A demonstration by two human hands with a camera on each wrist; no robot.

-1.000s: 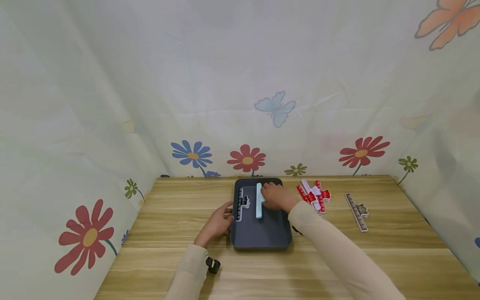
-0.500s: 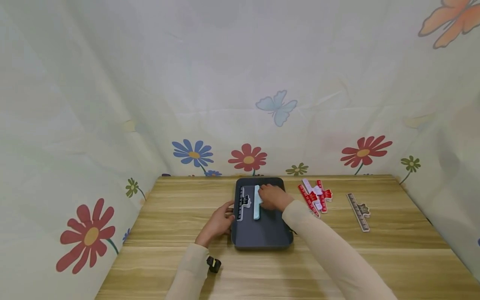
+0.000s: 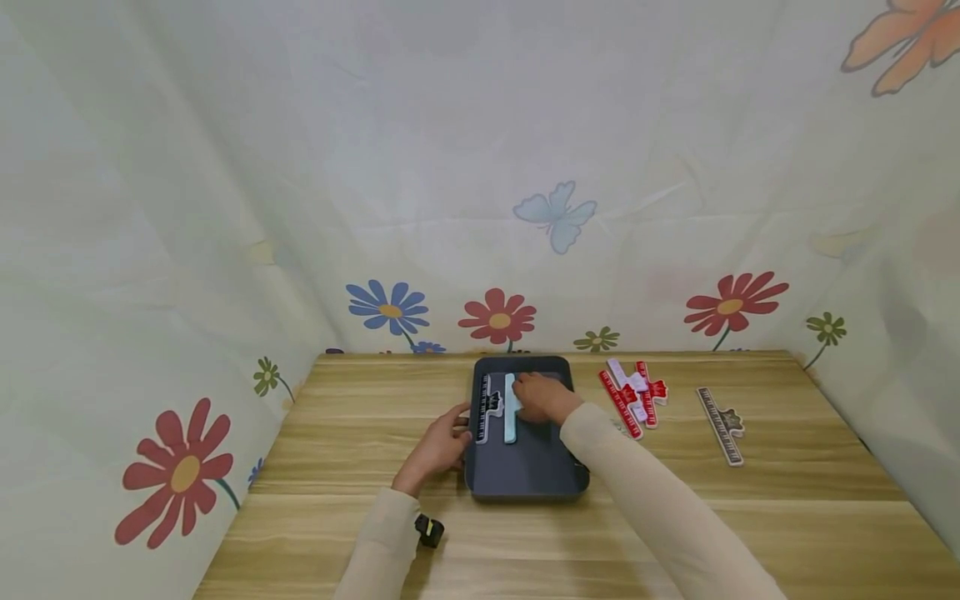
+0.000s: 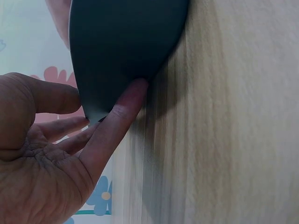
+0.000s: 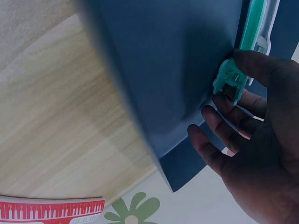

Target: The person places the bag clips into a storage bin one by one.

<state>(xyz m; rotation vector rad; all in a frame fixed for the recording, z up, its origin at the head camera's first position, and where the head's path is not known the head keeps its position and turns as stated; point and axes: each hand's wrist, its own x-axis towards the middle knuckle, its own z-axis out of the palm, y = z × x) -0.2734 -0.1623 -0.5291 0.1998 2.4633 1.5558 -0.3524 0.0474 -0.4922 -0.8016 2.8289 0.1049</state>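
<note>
1. Mint-green clip: inside the dark tray, roughly parallel to and just beside the black clip; right hand pinches its handle, likely for angle control.
2. Left hand: extended fingers touch the tray's outer wall, probably to steady it.

Dim wrist views, soft shadows

Wood-grain table. Pale backdrop behind, printed flowers, blue butterfly, orange butterfly.
</note>
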